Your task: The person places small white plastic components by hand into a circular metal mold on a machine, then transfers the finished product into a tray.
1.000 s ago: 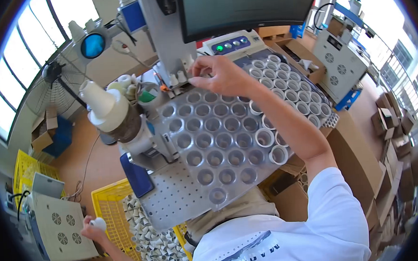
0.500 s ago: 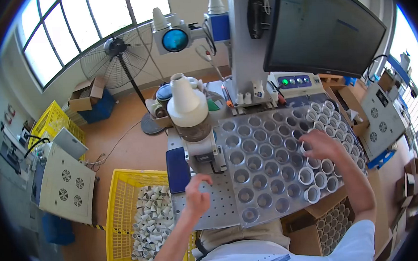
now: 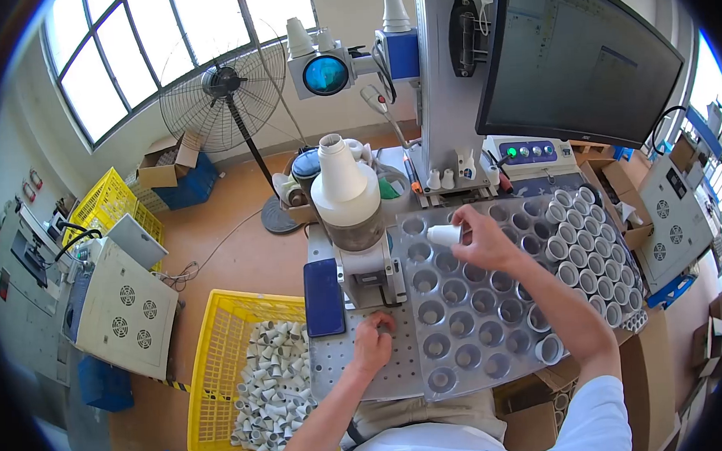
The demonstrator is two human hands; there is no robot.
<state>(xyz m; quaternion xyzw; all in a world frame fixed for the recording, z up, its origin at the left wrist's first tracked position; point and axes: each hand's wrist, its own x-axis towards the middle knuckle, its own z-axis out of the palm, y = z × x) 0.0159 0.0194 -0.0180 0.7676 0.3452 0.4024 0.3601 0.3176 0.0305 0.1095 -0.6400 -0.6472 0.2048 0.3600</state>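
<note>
My right hand [image 3: 486,239] pinches a white tapered cup [image 3: 445,236], tilted on its side above the upper left of a clear tray [image 3: 418,296] with rows of round holes. Several white cups [image 3: 568,274] stand in the tray's right part, and one cup [image 3: 549,349] sits near its front edge. My left hand [image 3: 373,345] is closed, fingers curled, over a perforated metal plate [image 3: 336,366]; nothing shows in it. Just beyond it stands a machine fixture topped by a stepped white cone [image 3: 344,185]. A dark blue phone-like slab [image 3: 325,298] lies left of the fixture.
A yellow basket [image 3: 209,372] of small white parts stands at the left. Behind the bench are a monitor [image 3: 577,59], a control box with lit buttons [image 3: 533,153] and a lens head [image 3: 325,75]. A floor fan [image 3: 221,84] stands further back. Cardboard boxes [image 3: 528,429] sit below the tray.
My right hand has moved left across the tray and now holds a white cup in the air. My left hand has come lower, close over the perforated plate. The whole view has shifted slightly.
</note>
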